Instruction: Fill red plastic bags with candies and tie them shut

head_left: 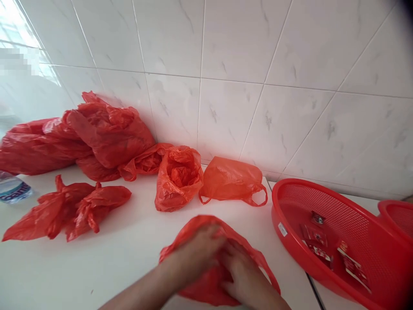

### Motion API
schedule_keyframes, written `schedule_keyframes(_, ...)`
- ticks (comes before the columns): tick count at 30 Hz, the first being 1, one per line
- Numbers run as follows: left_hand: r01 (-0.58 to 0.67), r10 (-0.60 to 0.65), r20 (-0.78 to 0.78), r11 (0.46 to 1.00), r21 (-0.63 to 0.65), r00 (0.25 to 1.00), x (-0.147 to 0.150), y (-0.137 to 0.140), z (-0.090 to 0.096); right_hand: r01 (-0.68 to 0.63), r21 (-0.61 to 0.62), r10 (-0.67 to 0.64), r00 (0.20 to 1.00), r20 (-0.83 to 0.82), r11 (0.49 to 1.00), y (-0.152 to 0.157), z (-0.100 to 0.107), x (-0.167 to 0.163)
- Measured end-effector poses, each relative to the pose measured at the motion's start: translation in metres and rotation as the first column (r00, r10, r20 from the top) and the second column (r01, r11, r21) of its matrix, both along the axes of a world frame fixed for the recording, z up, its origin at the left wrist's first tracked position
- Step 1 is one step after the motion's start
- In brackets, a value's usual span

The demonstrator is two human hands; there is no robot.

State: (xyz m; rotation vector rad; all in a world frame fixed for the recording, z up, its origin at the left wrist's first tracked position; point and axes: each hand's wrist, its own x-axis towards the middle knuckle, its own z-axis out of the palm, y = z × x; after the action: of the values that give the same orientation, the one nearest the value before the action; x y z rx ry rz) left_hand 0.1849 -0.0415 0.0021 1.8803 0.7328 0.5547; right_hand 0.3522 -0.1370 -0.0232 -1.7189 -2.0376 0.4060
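Note:
A red plastic bag [200, 288] lies on the white table in front of me, its mouth spread and one handle loop to the right. My left hand [204, 243] reaches over the bag's opening, blurred, so how its fingers are set cannot be made out. Inside the mouth, my right hand [241, 269] has its thumb spread away from the fingers, and nothing shows between them. What the bag holds is hidden under both hands. Just behind are an upright, open red bag [179, 172] with crumpled plastic inside and a flat, lighter red bag [232, 178] with two handle loops.
To the right stands a red perforated basket [284, 202] holding several small red packets [318, 237], beside a second red basket [400, 215]. Knotted red bags [64, 209] lie left, larger filled bags [109, 133] behind them. A plastic bottle [14, 189] is at the left edge. A tiled wall [232, 116] closes the back.

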Motion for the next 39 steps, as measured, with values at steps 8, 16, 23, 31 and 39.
schedule_keyframes(8,0.041,0.111,-0.516,0.961,0.274,0.849,-0.038,0.063,0.007,0.196,-0.082,-0.199,0.979,-0.042,0.977,-0.002,-0.005,0.063)
schedule_keyframes(16,0.18,0.016,-0.367,0.851,0.493,0.93,-0.019,0.029,0.016,0.124,0.213,-0.117,0.992,-0.046,0.969,0.002,0.004,0.026)
schedule_keyframes(23,0.276,-0.011,-0.585,0.889,0.365,0.811,-0.018,0.016,-0.004,0.288,-0.01,-0.287,0.957,0.047,0.958,0.01,-0.003,0.03)
schedule_keyframes(31,0.297,-0.075,-0.595,0.912,0.284,0.8,-0.033,0.018,-0.002,0.52,0.018,-0.517,0.851,-0.092,0.854,0.008,-0.01,0.073)
schedule_keyframes(39,0.319,0.034,-0.557,0.79,0.523,0.83,-0.018,0.011,0.0,0.038,0.41,-0.06,0.997,0.039,0.911,-0.008,0.024,0.003)
